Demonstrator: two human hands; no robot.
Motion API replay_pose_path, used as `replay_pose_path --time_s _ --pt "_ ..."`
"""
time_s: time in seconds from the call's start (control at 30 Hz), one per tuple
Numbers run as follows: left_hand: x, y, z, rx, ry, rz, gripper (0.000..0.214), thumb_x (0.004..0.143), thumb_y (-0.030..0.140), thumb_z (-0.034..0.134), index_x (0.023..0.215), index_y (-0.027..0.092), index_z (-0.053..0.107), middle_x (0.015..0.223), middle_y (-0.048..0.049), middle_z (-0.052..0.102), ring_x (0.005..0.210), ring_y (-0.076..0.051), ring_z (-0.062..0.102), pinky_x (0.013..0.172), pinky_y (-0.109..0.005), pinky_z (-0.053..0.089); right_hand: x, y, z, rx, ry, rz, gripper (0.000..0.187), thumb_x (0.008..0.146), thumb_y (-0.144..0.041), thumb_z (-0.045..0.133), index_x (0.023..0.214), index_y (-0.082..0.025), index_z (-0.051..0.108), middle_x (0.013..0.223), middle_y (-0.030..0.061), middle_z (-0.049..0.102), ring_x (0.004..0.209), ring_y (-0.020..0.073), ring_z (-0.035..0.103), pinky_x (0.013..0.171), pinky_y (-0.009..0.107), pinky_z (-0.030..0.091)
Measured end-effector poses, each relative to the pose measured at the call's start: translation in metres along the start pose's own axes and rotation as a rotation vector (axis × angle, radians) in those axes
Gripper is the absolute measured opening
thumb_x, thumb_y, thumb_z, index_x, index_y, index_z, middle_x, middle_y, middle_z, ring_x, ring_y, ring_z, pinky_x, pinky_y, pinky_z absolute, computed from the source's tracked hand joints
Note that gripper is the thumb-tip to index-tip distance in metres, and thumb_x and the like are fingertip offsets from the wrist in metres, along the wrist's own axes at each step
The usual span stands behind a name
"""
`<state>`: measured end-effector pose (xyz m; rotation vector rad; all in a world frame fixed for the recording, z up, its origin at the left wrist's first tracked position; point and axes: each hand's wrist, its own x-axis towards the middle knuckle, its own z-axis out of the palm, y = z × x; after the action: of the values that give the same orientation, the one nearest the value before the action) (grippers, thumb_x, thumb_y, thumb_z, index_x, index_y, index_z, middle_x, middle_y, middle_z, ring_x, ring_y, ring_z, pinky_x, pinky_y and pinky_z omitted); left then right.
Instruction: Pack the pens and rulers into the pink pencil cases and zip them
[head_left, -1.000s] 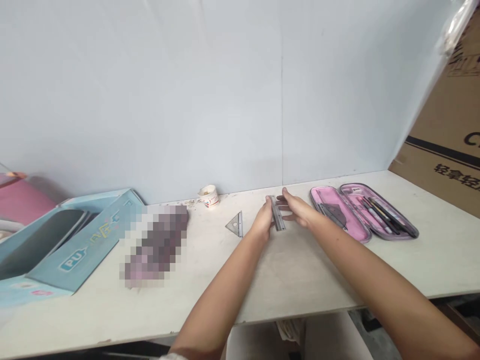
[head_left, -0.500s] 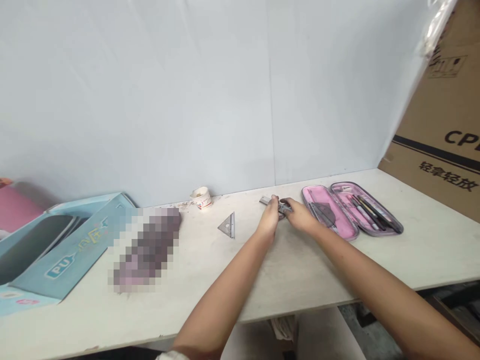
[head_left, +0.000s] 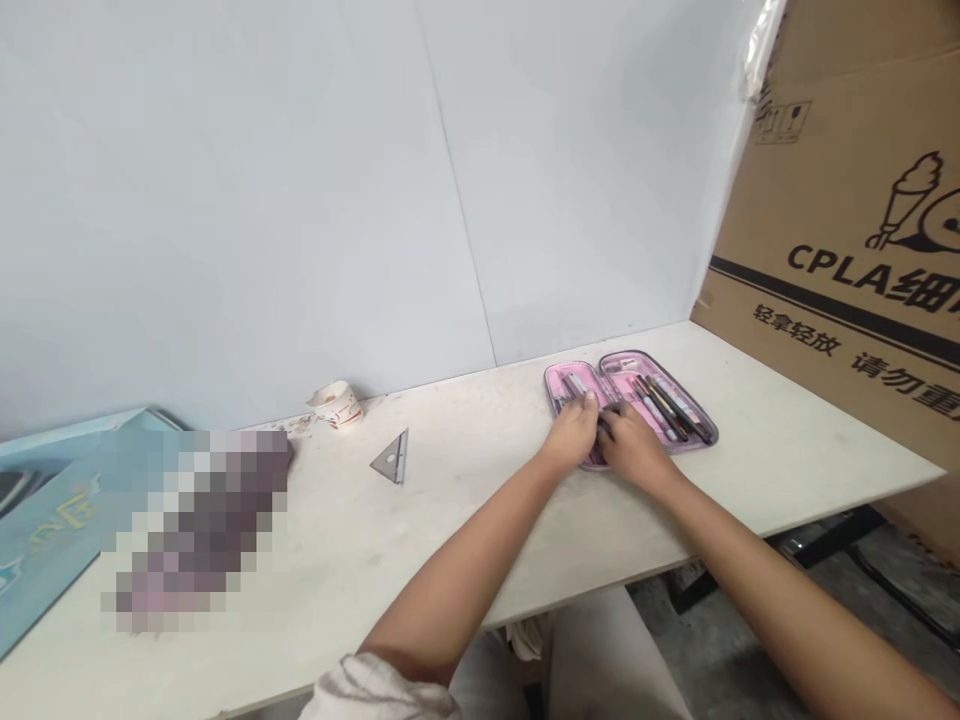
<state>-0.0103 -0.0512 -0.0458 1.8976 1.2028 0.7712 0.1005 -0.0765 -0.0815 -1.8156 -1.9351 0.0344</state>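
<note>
An open pink pencil case (head_left: 707, 408) lies on the table with its two halves spread apart. My left hand (head_left: 574, 430) is over the left half, closed on a clear ruler (head_left: 576, 383) whose far end shows beyond the fingers. Beside it, nearly touching, my right hand (head_left: 630, 440) has its fingers curled down into the case near the hinge. Whatever those fingers grip is hidden. In the right half lie several pens (head_left: 664, 405). A clear triangular set square (head_left: 391, 458) rests on the table well to the left of both hands.
A paper cup (head_left: 336, 405) stands by the wall with crumbs near it. At the left are a blurred-out dark and pink object (head_left: 214, 530) and a light-blue box (head_left: 45, 540). A large cardboard carton (head_left: 840, 250) stands at the right, past the table's end.
Both hands have moved right, from the bare table to over the left half of the pencil case, taking the ruler along. My view has turned to the right.
</note>
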Motion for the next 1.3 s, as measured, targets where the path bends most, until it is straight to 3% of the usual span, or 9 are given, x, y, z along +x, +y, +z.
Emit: replay_pose_path --time_s 0.2,0.3,0.4,0.5,0.67,0.8,0.97,1.1,1.3 --pt "-0.008 -0.004 -0.02 -0.018 -0.045 0.007 0.062 0.088 0.053 0.015 0.113 0.015 0.056 0.124 -0.0088 0.055 0.115 -0.02 0.049 0.101 -0.032 0.033 0.001 0.0 -0.015 -0.186 -0.018 -0.041 0.034 0.084 -0.027 0.039 0.079 -0.011 0.068 0.093 0.0203 0.059 0.097 0.0312 0.049 0.084 0.042 0.036" --pt "-0.02 -0.016 -0.045 -0.03 -0.028 0.004 0.062 0.088 0.054 0.016 0.117 0.015 0.054 0.127 -0.0089 0.053 0.118 -0.02 0.047 0.102 -0.032 0.032 0.008 -0.002 -0.016 -0.163 -0.035 -0.047 0.032 0.083 -0.03 0.041 0.079 -0.011 0.067 0.091 0.0202 0.06 0.096 0.0309 0.05 0.087 0.044 0.034" --pt "-0.035 -0.035 -0.081 -0.033 0.04 -0.106 0.063 0.087 0.056 0.018 0.12 0.014 0.052 0.128 -0.0106 0.051 0.116 -0.021 0.049 0.1 -0.033 0.034 0.017 -0.016 -0.015 -0.14 -0.02 -0.055 0.031 0.082 -0.031 0.042 0.085 -0.01 0.065 0.094 0.0197 0.061 0.097 0.0304 0.051 0.088 0.043 0.034" --pt "-0.052 -0.061 -0.125 -0.07 0.14 -0.222 0.062 0.087 0.056 0.019 0.12 0.015 0.05 0.13 -0.0112 0.05 0.114 -0.021 0.05 0.096 -0.032 0.038 0.024 -0.05 -0.009 0.003 -0.069 -0.123 0.029 0.082 -0.029 0.041 0.092 -0.012 0.064 0.098 0.0162 0.061 0.1 0.0272 0.052 0.089 0.038 0.035" --pt "-0.085 -0.098 -0.191 -0.129 0.335 -0.314 0.057 0.087 0.052 0.02 0.116 0.015 0.053 0.127 -0.0118 0.053 0.113 -0.021 0.051 0.095 -0.032 0.037 0.03 -0.134 0.018 0.371 -0.314 -0.203 0.031 0.082 -0.029 0.042 0.104 -0.015 0.059 0.108 0.0102 0.062 0.099 0.0183 0.057 0.085 0.028 0.04" --pt "-0.112 -0.121 -0.223 0.148 0.36 -0.276 0.041 0.087 0.039 0.031 0.112 0.017 0.053 0.123 -0.0114 0.054 0.116 -0.021 0.047 0.098 -0.035 0.034 0.032 -0.194 0.043 0.441 -0.445 -0.28 0.03 0.083 -0.025 0.042 0.107 -0.015 0.058 0.111 0.0089 0.062 0.098 0.0162 0.058 0.085 0.026 0.041" --pt "-0.131 -0.146 -0.233 0.713 0.127 -0.256 0.032 0.076 0.028 0.052 0.107 0.026 0.054 0.131 -0.009 0.043 0.124 -0.03 0.032 0.098 -0.053 0.026 0.035 -0.236 0.068 0.408 -0.474 -0.325 0.029 0.082 -0.026 0.045 0.104 -0.014 0.059 0.108 0.0102 0.063 0.097 0.0172 0.058 0.083 0.026 0.041" --pt "-0.131 -0.156 -0.231 0.758 0.026 -0.236 0.023 0.075 0.027 0.052 0.098 0.025 0.053 0.132 -0.0072 0.04 0.124 -0.029 0.028 0.097 -0.055 0.025 0.037 -0.242 0.081 0.36 -0.463 -0.3 0.027 0.081 -0.023 0.045 0.102 -0.013 0.059 0.107 0.0116 0.063 0.099 0.0182 0.057 0.084 0.026 0.04" --pt "-0.132 -0.155 -0.219 0.765 0.087 -0.218 0.02 0.075 0.025 0.051 0.095 0.021 0.05 0.118 -0.009 0.048 0.113 -0.026 0.04 0.095 -0.048 0.029 0.035 -0.235 0.09 0.355 -0.454 -0.23 0.03 0.079 -0.019 0.048 0.107 -0.013 0.053 0.097 0.0094 0.065 0.089 0.0169 0.059 0.076 0.025 0.04"
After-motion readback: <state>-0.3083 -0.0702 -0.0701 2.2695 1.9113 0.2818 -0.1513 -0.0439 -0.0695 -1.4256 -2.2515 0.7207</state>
